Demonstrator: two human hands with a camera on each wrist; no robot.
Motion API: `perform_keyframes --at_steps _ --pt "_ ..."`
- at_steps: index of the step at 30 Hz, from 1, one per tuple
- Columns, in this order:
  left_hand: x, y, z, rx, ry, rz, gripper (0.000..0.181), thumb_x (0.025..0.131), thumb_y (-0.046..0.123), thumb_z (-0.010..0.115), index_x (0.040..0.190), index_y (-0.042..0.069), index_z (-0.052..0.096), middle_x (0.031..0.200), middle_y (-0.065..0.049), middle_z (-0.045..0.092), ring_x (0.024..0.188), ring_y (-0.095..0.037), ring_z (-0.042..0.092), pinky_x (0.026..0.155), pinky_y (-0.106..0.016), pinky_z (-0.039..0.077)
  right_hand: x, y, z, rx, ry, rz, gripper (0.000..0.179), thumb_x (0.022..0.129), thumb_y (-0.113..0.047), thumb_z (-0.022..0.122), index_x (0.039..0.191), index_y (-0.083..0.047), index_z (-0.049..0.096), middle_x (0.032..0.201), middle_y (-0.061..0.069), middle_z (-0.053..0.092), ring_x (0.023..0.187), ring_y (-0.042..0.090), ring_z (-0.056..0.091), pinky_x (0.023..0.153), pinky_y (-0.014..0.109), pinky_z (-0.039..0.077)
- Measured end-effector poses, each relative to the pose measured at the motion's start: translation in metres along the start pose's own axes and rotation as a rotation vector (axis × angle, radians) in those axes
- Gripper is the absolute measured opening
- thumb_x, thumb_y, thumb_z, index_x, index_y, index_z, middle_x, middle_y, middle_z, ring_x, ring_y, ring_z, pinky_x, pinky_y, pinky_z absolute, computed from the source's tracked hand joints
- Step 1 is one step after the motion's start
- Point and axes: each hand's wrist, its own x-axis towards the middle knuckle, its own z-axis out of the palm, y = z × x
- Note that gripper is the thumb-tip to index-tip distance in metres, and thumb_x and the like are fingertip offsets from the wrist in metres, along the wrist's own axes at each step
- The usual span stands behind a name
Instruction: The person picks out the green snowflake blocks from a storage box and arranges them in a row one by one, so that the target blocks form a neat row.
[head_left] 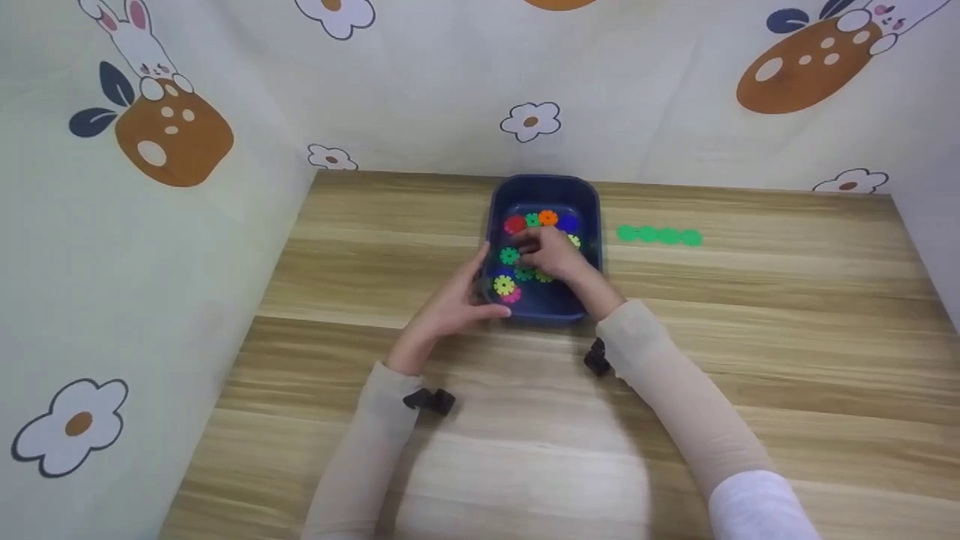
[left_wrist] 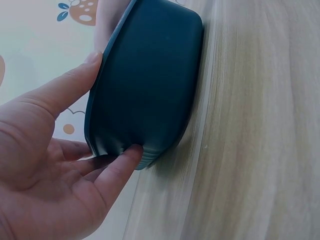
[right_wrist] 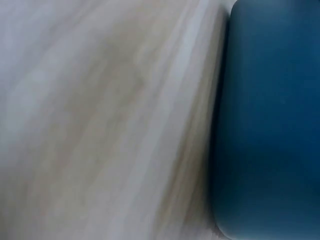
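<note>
A dark blue plastic tub [head_left: 544, 309] holds several notched plastic discs: a red disc [head_left: 514, 225], an orange disc [head_left: 548, 217], a green disc [head_left: 509, 256], a yellow disc [head_left: 504, 285] and others. My left hand [head_left: 454, 304] holds the tub's near left corner. In the left wrist view, the thumb of the left hand [left_wrist: 55, 150] rests at the rim and the fingers touch the tub's wall [left_wrist: 150, 75]. Inside the tub, my right hand [head_left: 553, 253] reaches over the discs, fingers bent and apart from the thumb. The right wrist view shows only the tub's blurred outer wall [right_wrist: 270, 130].
A row of joined green discs [head_left: 660, 235] lies on the wooden table [head_left: 750, 315] to the right of the tub. Behind the table hangs a printed cloth [head_left: 637, 90], and another cloth side stands at the left.
</note>
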Motion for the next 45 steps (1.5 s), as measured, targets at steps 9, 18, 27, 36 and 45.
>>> perform_keyframes --at_steps 9,18,27,36,45 --pt "-0.0023 0.0004 -0.0019 0.007 0.009 -0.014 0.102 0.086 0.015 0.078 0.162 0.015 0.009 0.169 -0.013 0.01 0.152 -0.032 0.026 0.119 -0.043 0.037 0.0054 -0.004 0.0059 -0.108 0.003 -0.023 0.036 0.089 0.0 0.069 0.124 -0.003 0.067 0.123 0.016 0.068 0.109 0.029 0.065 0.097 0.043 0.057" --pt "-0.0016 0.0012 -0.0028 0.036 0.008 -0.018 0.103 0.086 0.021 0.079 0.162 0.016 0.01 0.168 -0.014 0.011 0.152 -0.032 0.027 0.118 -0.043 0.038 0.0086 -0.0056 0.0091 -0.253 0.002 -0.058 0.033 0.085 0.002 0.072 0.117 -0.003 0.071 0.115 0.014 0.07 0.099 0.025 0.062 0.095 0.04 0.057" --pt "0.0002 0.0008 0.0 0.037 0.013 0.017 0.101 0.087 0.014 0.078 0.161 0.011 0.009 0.168 -0.014 0.011 0.153 -0.033 0.023 0.12 -0.044 0.034 0.0082 -0.0048 0.0088 -0.279 -0.045 -0.047 0.029 0.085 0.002 0.071 0.113 -0.004 0.068 0.118 0.014 0.066 0.103 0.027 0.059 0.097 0.042 0.054" --pt "0.0002 -0.001 0.001 0.018 0.024 0.011 0.103 0.085 0.013 0.079 0.161 0.012 0.01 0.169 -0.013 0.009 0.153 -0.031 0.022 0.12 -0.042 0.035 0.0056 -0.0017 0.0099 -0.17 -0.052 -0.113 0.017 0.084 0.001 0.072 0.098 -0.005 0.067 0.099 0.012 0.069 0.086 0.021 0.061 0.079 0.032 0.055" --pt "-0.0015 0.0008 0.0009 -0.021 0.006 0.004 0.101 0.087 0.012 0.077 0.161 0.012 0.009 0.168 -0.017 0.009 0.152 -0.035 0.023 0.118 -0.047 0.038 0.0022 -0.0032 0.0078 -0.097 -0.029 -0.182 0.011 0.086 0.003 0.069 0.095 0.0 0.071 0.093 0.014 0.072 0.077 0.014 0.059 0.072 0.022 0.051"
